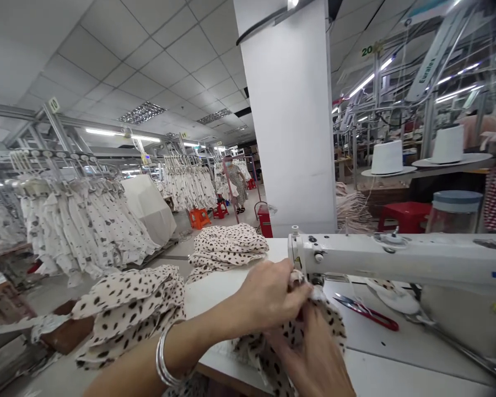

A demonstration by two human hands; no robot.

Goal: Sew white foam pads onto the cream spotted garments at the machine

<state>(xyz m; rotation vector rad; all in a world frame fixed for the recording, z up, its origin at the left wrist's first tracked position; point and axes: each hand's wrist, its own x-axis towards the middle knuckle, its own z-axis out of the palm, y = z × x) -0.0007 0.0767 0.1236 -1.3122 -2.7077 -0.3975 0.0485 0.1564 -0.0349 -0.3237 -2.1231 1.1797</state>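
"20" sign point(367, 51), "10" tag point(54, 105), handheld spotted fabric point(333, 318)

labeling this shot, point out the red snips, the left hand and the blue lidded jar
red snips point(372, 315): head view, red handle
left hand point(267, 293): head view, back
blue lidded jar point(457, 199): head view, lid

Both hands point(287, 309) hold spotted fabric point(333, 320) beside the sewing machine point(397, 256), near red-handled snips point(367, 313).

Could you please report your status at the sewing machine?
Left hand and right hand holding spotted fabric. Close under sewing machine's needle end. Red-handled snips to the right, clear of both hands.
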